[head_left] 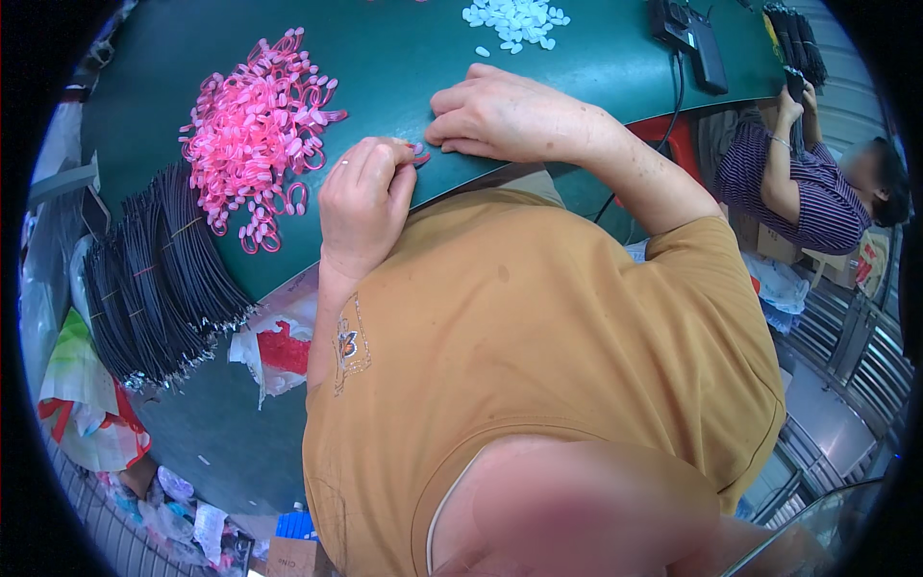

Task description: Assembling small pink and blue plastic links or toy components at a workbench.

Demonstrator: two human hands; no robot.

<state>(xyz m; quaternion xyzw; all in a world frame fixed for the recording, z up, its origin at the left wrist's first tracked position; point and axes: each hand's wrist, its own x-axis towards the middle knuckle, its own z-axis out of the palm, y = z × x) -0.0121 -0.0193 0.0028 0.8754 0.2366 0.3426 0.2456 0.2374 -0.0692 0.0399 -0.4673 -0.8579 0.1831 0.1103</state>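
Left hand: the left hand (363, 197) sits left of centre, fingers curled together and pinched on a small pink clip (419, 151) at its fingertips.
Right hand: the right hand (500, 115) lies just above and to the right, knuckles up, fingers bent down to the desk (404, 58); its fingertips meet the same pink clip, so both hands close on it from either side. Whether the right hand also hides another small part under its fingers I cannot tell.
Why held so: judging by the pose, the clip is kept low against the desk edge, close to the body, so the two hands can steady each other on a tiny piece.
Pink pile: a loose heap of pink clips (258, 130) lies in the upper left of the frame, near the left hand.
Black cords: a thick bundle of black cords (159, 279) hangs over the desk edge at the left, well below the pink heap.
White pieces: a small scatter of white pieces (516, 21) lies at the top centre, beyond the right hand.
Black tool: a black tool with a cable (694, 38) rests in the upper right.
Co-worker: a person in a striped shirt (798, 192) at the right edge holds up more black cords.
In the way: the orange shirt (538, 327) fills the lower frame and hides the near desk edge.
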